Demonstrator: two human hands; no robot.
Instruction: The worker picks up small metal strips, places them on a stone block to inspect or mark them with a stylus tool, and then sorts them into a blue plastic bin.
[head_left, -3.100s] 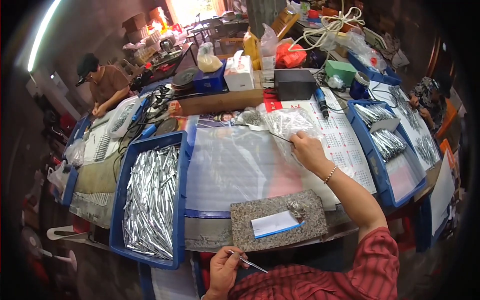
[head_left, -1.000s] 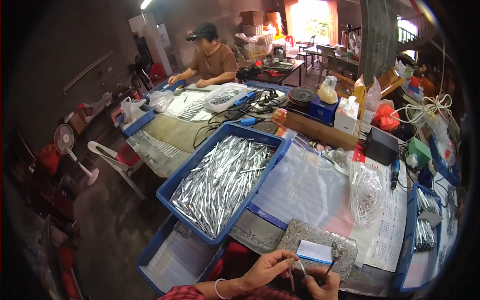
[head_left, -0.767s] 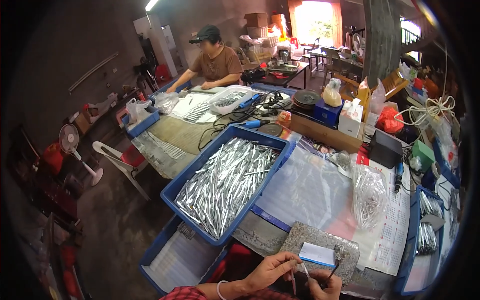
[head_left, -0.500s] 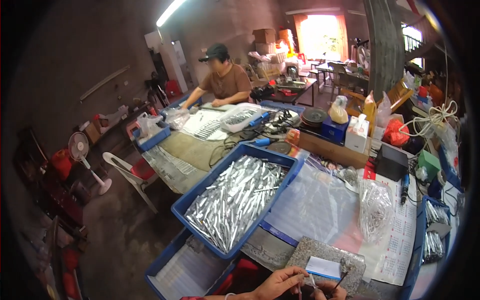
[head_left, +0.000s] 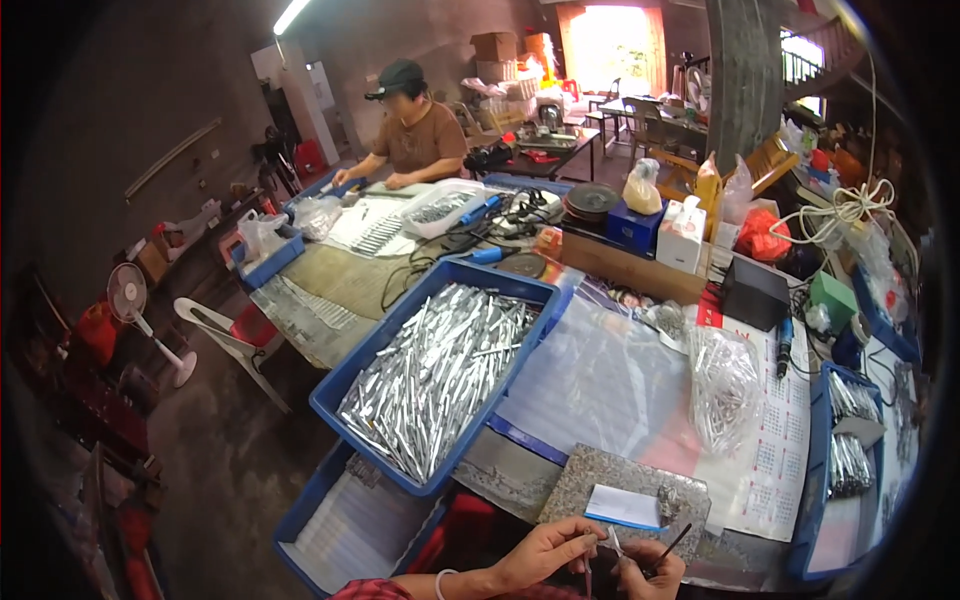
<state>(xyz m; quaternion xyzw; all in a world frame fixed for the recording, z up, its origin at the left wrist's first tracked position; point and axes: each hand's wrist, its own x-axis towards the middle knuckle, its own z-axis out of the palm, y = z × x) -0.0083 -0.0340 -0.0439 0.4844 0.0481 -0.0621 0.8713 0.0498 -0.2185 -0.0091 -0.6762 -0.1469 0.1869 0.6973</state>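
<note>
Over the near table edge, my left hand [head_left: 543, 556] is closed in a pinch, thumb against fingertips. What it grips is too small to make out. My right hand [head_left: 648, 572], right beside it, is closed around a small silver metal piece [head_left: 615, 543] whose tip points up between the hands. A thin dark rod [head_left: 682, 538] sticks out past the right hand's fingers. Just beyond the hands lies a speckled stone slab [head_left: 572, 487] with a white pad [head_left: 622, 506] on it. To the left, a blue crate [head_left: 330, 408] is heaped with silver metal pieces [head_left: 440, 370].
Another blue crate [head_left: 290, 530] sits lower left. A clear bag of metal pieces [head_left: 726, 385] rests on printed sheets [head_left: 780, 430]; a blue tray [head_left: 818, 500] stands far right. Across the table a person [head_left: 415, 135] works beside a white bin [head_left: 408, 222]. A white chair [head_left: 225, 335] stands left.
The whole view has shifted, so the table and surroundings sit farther left and slightly higher. My hands stay close together above the table edge, the silver piece still between them.
</note>
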